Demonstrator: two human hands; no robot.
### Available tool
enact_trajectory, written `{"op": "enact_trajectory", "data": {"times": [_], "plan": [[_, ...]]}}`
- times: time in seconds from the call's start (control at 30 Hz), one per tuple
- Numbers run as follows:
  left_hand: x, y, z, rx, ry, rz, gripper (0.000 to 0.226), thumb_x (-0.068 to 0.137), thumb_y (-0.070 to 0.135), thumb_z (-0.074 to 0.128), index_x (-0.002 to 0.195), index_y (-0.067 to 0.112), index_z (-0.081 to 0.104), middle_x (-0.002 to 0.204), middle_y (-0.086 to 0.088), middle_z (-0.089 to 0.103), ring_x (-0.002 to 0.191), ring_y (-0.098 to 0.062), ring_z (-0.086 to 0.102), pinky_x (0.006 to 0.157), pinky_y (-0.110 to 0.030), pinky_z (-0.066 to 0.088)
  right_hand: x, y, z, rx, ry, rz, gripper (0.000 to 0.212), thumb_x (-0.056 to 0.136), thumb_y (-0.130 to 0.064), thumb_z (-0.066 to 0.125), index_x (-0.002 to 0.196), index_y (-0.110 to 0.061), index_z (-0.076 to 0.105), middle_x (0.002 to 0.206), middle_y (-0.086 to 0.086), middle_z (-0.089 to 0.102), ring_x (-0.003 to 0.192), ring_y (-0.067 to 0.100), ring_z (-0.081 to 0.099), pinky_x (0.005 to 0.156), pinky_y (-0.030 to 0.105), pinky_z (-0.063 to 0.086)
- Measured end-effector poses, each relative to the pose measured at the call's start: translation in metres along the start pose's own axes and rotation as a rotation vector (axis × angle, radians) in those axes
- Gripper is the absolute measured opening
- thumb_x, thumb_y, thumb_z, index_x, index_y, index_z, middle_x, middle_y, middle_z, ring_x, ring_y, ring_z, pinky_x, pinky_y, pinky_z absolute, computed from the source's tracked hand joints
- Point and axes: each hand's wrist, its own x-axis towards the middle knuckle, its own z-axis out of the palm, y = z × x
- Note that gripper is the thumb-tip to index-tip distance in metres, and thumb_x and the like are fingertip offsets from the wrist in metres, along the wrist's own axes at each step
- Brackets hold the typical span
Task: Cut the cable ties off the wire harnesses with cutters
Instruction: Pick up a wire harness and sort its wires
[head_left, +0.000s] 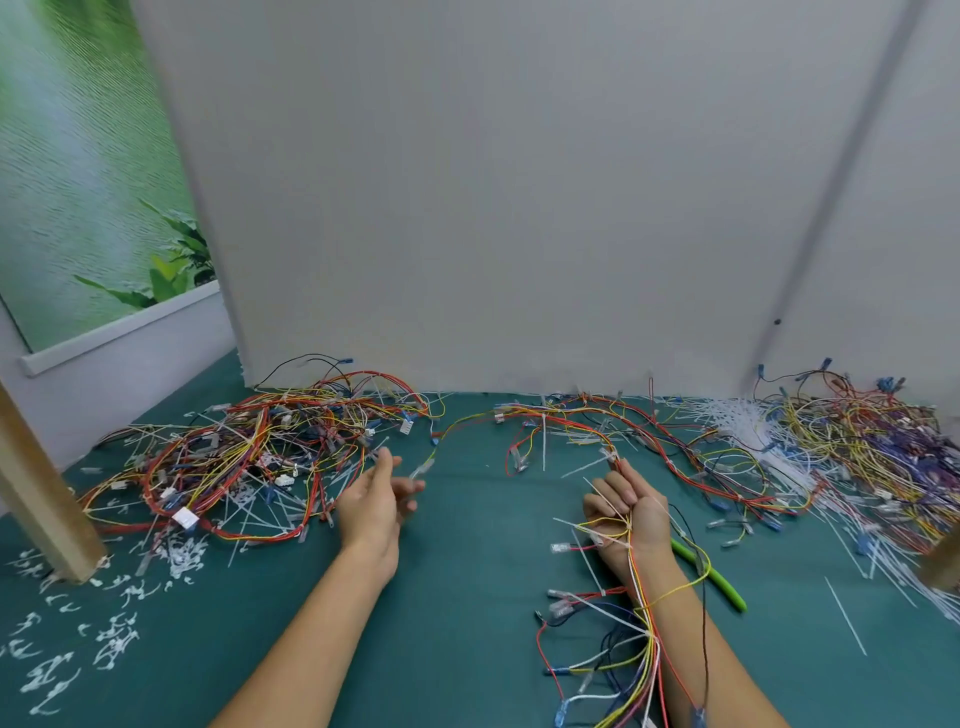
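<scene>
Now: left hand (382, 499) spread, empty; right hand (623, 506) curled round one harness (645, 631); one green cutters (726, 584) on table (467, 582).

My left hand (379, 499), blurred, looks open; my right hand (628, 512) lies palm up, fingers curled round wires (638, 587).

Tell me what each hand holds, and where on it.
The right hand grips a wire harness mid-length, with its wires trailing over the wrist. The left hand is open and appears to hold nothing. The cutters lie unheld.
</scene>
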Motion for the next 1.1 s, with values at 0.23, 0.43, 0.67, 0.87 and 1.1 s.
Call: {"op": "enact_trajectory", "data": {"times": [0.23,0.43,0.67,0.87,1.1], "plan": [[-0.026,0.004,0.011,0.168,-0.349,0.018,0.034,0.093,0.036,0.065,0.076,0.006,0.065,0.078,-0.024,0.072,0.064,-0.030,0.070,0.050,-0.028,0.052,-0.001,0.005,0.001,-0.024,-0.040,0.054,0.037,0.106,-0.020,0.042,0.073,-0.014,0.057,0.048,-0.007,0.030,0.037,0.006,0.027,0.043,0.015,0.015],[-0.053,-0.010,0.020,0.251,-0.811,-0.070,0.038,0.097,0.032,0.058,0.100,-0.002,0.075,0.113,-0.023,0.072,0.103,-0.034,0.070,0.078,-0.032,0.054,-0.004,0.019,0.008,-0.152,-0.121,0.128,0.016,0.101,-0.021,0.047,0.090,-0.015,0.058,0.048,-0.005,0.030,0.039,0.005,0.023,0.038,0.016,0.019],[-0.056,-0.021,0.029,0.174,-0.725,-0.069,0.048,0.094,0.034,0.052,0.139,0.016,0.051,0.132,-0.001,0.066,0.117,-0.026,0.065,0.078,-0.031,0.053,-0.012,0.031,0.016,-0.425,-0.218,0.223,0.022,0.105,-0.022,0.046,0.111,-0.012,0.065,0.053,-0.005,0.032,0.044,0.006,0.020,0.041,0.018,0.022],[-0.047,-0.020,0.028,0.058,-0.513,0.002,0.039,0.097,0.030,0.053,0.134,0.020,0.054,0.125,-0.006,0.070,0.102,-0.025,0.067,0.069,-0.032,0.050,-0.016,0.036,0.017,-0.685,-0.203,0.207,0.034,0.103,-0.022,0.051,0.131,-0.006,0.059,0.054,-0.001,0.031,0.043,0.008,0.026,0.041,0.020,0.024],[-0.033,-0.023,0.025,0.079,-0.297,0.143,0.024,0.098,0.023,0.059,0.116,0.014,0.072,0.125,0.008,0.070,0.107,-0.013,0.064,0.071,-0.030,0.052,-0.015,0.037,0.017,-0.826,-0.163,0.147,0.026,0.095,-0.012,0.060,0.115,0.003,0.068,0.051,0.001,0.031,0.041,0.010,0.024,0.042,0.020,0.024]]}}
